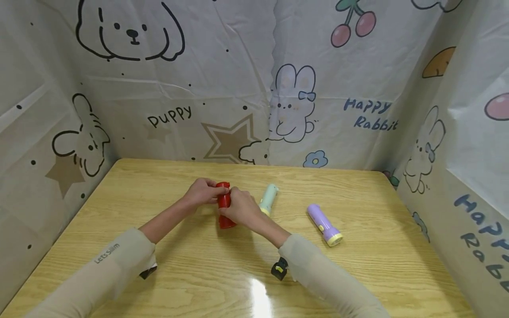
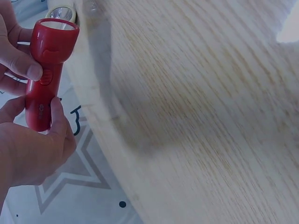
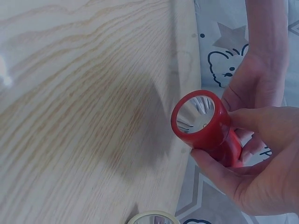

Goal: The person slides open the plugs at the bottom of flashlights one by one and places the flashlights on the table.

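Observation:
Both hands hold a red flashlight [image 1: 224, 201] over the wooden table, its wide head toward the person. My left hand [image 1: 200, 193] pinches the narrow tail end between thumb and fingers, as the left wrist view shows. Around the body nearer the head, my right hand [image 1: 243, 206] grips it. In the left wrist view, the right thumb [image 2: 33, 71] lies at the ridged red switch [image 2: 46, 77]. A silvery reflector [image 3: 196, 115] shows inside the red rim in the right wrist view.
A mint-green flashlight [image 1: 269, 195] with a yellow head lies just beyond the right wrist, which partly covers it. Farther right lies a purple flashlight [image 1: 323, 223] with a yellow rim. Printed cloth [image 1: 222, 88] walls the wooden table [image 1: 191, 274] at the back and sides.

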The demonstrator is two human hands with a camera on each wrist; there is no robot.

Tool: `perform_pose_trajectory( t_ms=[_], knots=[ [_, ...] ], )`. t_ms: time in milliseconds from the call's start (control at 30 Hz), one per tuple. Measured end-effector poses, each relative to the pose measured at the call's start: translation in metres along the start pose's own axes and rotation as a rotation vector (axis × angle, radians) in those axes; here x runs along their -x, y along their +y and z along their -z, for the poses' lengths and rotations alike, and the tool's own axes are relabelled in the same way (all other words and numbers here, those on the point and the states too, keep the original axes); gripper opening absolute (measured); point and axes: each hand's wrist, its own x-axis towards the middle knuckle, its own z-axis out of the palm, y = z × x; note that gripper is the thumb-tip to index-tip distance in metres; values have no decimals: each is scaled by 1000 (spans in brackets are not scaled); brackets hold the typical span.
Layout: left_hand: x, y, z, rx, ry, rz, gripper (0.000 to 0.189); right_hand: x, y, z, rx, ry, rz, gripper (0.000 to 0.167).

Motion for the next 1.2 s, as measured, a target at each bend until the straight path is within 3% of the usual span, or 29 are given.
perform_pose_trajectory(
  t_ms=[233,533,733,1200],
  knots=[
    [3,3,0,-16,17,-7,33,-1,0,0,21,32,4,37],
    [8,11,-2,-62,75,-48,43,-2,0,2,-22,92,4,45],
    [11,15,-5,-87,102,-62,45,-4,2,2,-48,130,19,42],
    [18,19,-13,-132,143,-99,47,-3,5,7,-47,141,15,41]
  ],
)
